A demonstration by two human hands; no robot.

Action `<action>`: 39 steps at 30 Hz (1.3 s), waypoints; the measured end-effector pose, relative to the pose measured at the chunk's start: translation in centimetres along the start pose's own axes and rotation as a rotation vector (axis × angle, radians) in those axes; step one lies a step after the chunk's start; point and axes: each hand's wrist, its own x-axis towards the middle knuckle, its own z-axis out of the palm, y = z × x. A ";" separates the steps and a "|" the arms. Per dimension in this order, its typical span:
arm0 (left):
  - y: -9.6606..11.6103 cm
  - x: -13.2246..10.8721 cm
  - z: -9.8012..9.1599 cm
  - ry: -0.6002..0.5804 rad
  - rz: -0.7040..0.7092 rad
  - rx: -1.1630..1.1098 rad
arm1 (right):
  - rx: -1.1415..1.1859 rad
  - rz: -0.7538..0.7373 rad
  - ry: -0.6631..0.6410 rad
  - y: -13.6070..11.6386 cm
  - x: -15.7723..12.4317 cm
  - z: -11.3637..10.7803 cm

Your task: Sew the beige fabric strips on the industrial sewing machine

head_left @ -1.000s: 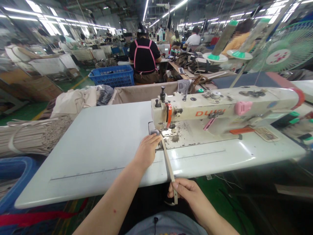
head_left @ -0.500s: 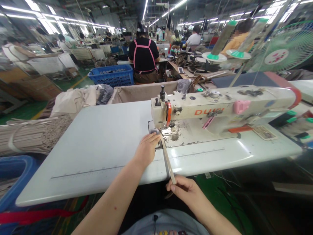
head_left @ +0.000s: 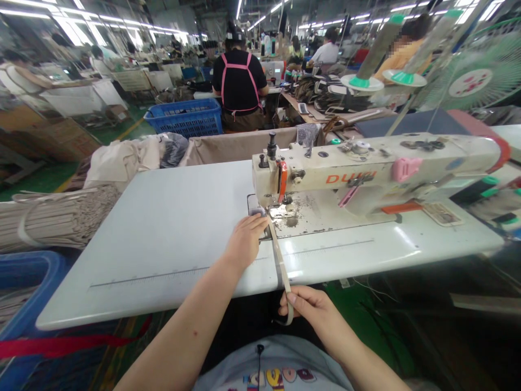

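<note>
A narrow beige fabric strip (head_left: 280, 258) runs from beneath the needle area of the sewing machine (head_left: 325, 171) toward me, over the table's front edge. My right hand (head_left: 306, 304) pinches it just off that edge, and its loose end curls below the fingers. My left hand (head_left: 247, 239) lies flat beside the presser foot, fingers stretched out, fingertips at the far end of the strip. What is under those fingertips is hidden.
The white sewing table (head_left: 171, 217) has a ruler line along its front. A bundle of beige strips (head_left: 61, 217) and a blue bin (head_left: 52, 266) are at the left. Thread cones (head_left: 376, 51) and a green fan (head_left: 472, 81) stand behind the machine. A co-worker (head_left: 238, 81) sits ahead.
The camera view has shifted slightly. My right hand keeps its pinch on the strip, whose loose end now shows curling below the fingers. My left hand stays by the presser foot.
</note>
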 end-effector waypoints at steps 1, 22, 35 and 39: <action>0.0 0.0 0.0 -0.004 -0.001 -0.001 | 0.000 0.000 -0.006 0.0 -0.1 0.0; 0.0 0.0 0.1 0.019 0.003 -0.013 | -0.018 0.002 0.019 0.0 0.2 -0.2; -0.1 0.0 0.2 0.007 0.004 -0.014 | 0.018 0.016 0.040 0.3 0.5 -0.2; 0.0 0.0 0.2 0.014 -0.002 -0.013 | 0.029 0.020 0.027 0.3 0.7 -0.1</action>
